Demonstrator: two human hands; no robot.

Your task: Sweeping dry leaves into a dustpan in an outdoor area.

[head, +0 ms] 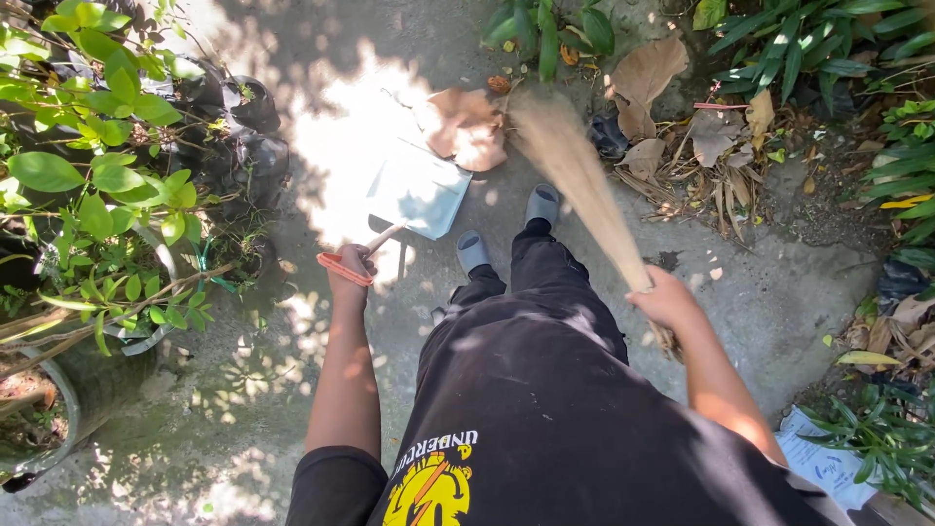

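Counts: two hands, the left hand at centre frame, the right hand right of centre. One dustpan, upper centre. One broom, upper centre. Two grey shoes, mid frame. One sheet of paper, lower right. Black nursery bags, upper left: number unclear.

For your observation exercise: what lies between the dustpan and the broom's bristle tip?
In the head view, big dry brown leaves lie between the dustpan and the broom tip, at the pan's far edge.
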